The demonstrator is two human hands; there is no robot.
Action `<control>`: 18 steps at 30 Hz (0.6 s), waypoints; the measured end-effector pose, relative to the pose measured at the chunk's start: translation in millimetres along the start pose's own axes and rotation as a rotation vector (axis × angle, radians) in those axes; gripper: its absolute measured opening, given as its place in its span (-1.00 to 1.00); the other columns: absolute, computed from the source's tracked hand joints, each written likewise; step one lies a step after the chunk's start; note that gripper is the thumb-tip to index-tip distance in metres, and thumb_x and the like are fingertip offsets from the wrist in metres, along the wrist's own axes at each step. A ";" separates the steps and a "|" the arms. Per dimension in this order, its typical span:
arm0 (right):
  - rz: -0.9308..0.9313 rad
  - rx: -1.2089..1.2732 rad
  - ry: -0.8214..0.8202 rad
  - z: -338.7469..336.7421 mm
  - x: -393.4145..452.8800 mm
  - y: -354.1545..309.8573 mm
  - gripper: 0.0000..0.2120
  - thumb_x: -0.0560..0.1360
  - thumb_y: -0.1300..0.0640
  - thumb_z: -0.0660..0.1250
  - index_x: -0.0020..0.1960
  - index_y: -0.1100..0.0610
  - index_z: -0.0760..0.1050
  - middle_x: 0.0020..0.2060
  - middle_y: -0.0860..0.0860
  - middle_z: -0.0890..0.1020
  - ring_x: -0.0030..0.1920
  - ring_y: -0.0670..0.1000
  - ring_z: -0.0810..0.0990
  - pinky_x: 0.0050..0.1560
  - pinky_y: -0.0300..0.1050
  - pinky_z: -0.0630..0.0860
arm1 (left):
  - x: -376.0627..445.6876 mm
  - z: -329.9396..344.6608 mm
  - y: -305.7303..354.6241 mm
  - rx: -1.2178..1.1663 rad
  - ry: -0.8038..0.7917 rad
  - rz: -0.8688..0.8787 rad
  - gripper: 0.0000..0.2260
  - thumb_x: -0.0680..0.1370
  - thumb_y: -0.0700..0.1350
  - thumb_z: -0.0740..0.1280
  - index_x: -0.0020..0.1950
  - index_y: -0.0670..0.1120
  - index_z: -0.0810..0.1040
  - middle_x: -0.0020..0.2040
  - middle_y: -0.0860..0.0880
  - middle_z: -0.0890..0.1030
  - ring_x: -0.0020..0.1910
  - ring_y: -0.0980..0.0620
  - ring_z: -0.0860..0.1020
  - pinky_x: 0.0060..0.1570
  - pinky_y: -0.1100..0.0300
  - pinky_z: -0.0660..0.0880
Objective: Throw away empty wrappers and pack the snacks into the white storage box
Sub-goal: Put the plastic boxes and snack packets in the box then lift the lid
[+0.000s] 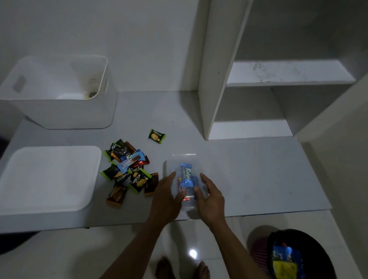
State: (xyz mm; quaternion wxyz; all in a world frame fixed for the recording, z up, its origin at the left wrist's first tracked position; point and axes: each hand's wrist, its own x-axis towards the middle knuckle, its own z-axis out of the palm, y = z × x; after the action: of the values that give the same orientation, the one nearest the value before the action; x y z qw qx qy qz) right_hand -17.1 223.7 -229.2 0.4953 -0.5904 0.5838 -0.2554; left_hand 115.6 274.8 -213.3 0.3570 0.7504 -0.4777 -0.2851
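Observation:
A clear plastic container (182, 159) sits near the table's front edge with a blue snack pack (186, 176) and red packs inside. My left hand (167, 193) grips its left side and my right hand (209, 195) grips its right side. A pile of snack packs (128, 172) in green, brown and blue lies left of it. One green pack (157, 135) lies alone farther back. The white storage box (57, 93) stands open at the back left. Its white lid (45, 179) lies flat in front of it.
A black trash bin (300, 265) holding blue and yellow wrappers stands on the floor at the lower right. White shelving (268, 97) rises at the back right of the grey table (263, 179). My bare feet show on the tiled floor below.

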 end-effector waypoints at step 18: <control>-0.041 0.048 -0.097 9.5 12.3 10.8 -0.39 0.63 -0.04 0.18 0.60 -0.04 0.01 0.52 -0.03 0.28 0.28 -0.19 0.30 -0.07 -0.72 0.27 | -4.4 32.6 -23.2 -0.097 0.090 -0.093 -0.38 0.63 0.00 0.22 0.56 0.07 -0.09 0.54 0.00 0.16 0.38 0.23 0.15 0.25 0.52 0.15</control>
State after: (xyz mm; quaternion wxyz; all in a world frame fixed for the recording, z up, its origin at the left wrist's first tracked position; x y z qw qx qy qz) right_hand -11.1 216.7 -245.7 0.5315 -0.6019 0.5408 -0.2506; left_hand 100.7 277.0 -250.7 0.4004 0.7658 -0.4112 -0.2902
